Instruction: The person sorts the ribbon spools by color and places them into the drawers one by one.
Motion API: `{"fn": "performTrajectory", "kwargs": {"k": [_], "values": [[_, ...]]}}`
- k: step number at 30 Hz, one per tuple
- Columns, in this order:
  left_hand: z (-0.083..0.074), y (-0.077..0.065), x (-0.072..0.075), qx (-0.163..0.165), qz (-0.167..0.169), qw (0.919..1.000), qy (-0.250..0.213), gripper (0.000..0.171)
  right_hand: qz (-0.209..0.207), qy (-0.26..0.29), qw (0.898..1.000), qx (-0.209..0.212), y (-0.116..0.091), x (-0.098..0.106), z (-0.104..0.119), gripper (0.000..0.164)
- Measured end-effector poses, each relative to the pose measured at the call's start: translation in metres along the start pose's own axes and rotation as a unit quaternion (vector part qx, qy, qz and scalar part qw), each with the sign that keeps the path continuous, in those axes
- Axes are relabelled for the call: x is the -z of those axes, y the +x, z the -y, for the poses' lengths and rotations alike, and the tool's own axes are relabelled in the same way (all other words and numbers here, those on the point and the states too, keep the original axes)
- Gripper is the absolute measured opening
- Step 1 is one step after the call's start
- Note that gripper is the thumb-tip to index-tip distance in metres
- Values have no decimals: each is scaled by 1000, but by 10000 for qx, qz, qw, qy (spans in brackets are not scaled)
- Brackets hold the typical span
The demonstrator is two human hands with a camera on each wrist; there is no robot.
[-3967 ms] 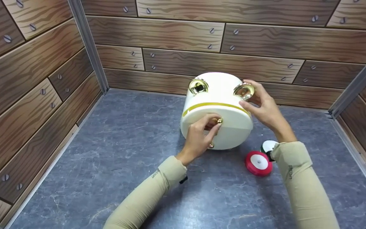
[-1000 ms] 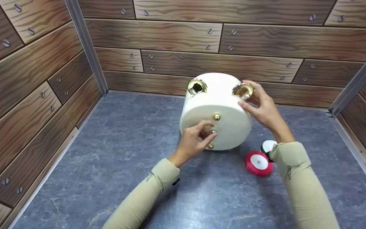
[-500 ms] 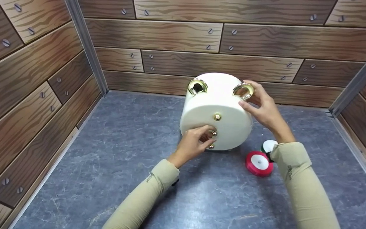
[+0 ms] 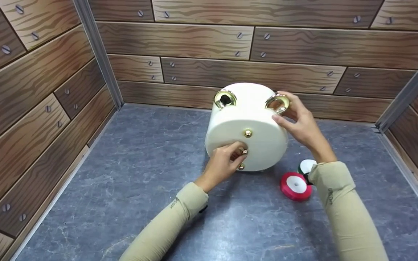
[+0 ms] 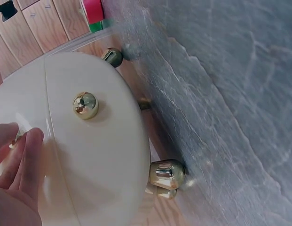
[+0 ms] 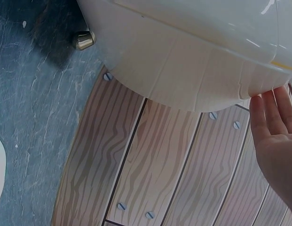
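Note:
A rounded white jewelry box (image 4: pixel 252 94) with drawers, two gold rings on top and gold knobs down its front, stands on the table. My left hand (image 4: pixel 219 163) pinches the middle knob (image 4: pixel 244 151) between thumb and fingers, at the front of the box. Above it the upper knob (image 4: pixel 248 133) is uncovered; the lower knob (image 5: pixel 85 104) shows plainly in the left wrist view. My right hand (image 4: pixel 302 123) holds the box's upper right side, thumb at the front edge and fingers by the right gold ring (image 4: pixel 278 104). In the right wrist view its fingertips (image 6: pixel 280 94) touch the white wall.
A red ribbon spool (image 4: pixel 296 186) lies right of the box, in front of a white-and-green spool (image 4: pixel 307 166) partly covered by the right sleeve. Gold feet (image 5: pixel 167 173) carry the box. Wood-patterned walls (image 4: pixel 209 40) surround the grey marbled table (image 4: pixel 151 145).
The top drawer, slightly out with a gold strip showing 4 seconds ago, is now flush. My left hand has gone from the upper knob down to the middle one; my right hand stays put.

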State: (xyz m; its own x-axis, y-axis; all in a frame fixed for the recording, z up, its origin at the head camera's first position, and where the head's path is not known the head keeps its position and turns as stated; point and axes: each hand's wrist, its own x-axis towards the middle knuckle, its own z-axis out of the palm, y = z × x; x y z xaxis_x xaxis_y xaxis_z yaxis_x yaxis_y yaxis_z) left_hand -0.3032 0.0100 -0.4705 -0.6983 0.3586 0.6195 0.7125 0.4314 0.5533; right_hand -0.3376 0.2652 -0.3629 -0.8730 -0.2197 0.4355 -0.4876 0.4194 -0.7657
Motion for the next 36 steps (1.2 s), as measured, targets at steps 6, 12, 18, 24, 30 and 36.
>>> {"fn": "performTrajectory", "kwargs": {"k": [6, 12, 18, 24, 30, 36], "values": [[-1, 0, 0, -37, -27, 10000, 2, 13, -24, -14, 10000, -26, 1, 0, -2, 66], [0, 1, 1, -47, -15, 10000, 57, 12, -39, -8, 10000, -35, 1, 0, -2, 66], [0, 0, 1, -78, 25, 9999, 89, 13, -45, 40, 10000, -37, 1, -1, -1, 67], [-1, -2, 1, -91, 81, 9998, 148, 13, -26, 106, 9999, -71, 0, -2, 0, 68], [-1, -3, 2, -103, 106, 9997, 168, 12, -38, 133, 9999, -86, 1, -3, 0, 67], [-2, -4, 3, -229, 96, 9995, 202, 12, -60, 138, 9999, -70, 1, -2, 0, 67]]}}
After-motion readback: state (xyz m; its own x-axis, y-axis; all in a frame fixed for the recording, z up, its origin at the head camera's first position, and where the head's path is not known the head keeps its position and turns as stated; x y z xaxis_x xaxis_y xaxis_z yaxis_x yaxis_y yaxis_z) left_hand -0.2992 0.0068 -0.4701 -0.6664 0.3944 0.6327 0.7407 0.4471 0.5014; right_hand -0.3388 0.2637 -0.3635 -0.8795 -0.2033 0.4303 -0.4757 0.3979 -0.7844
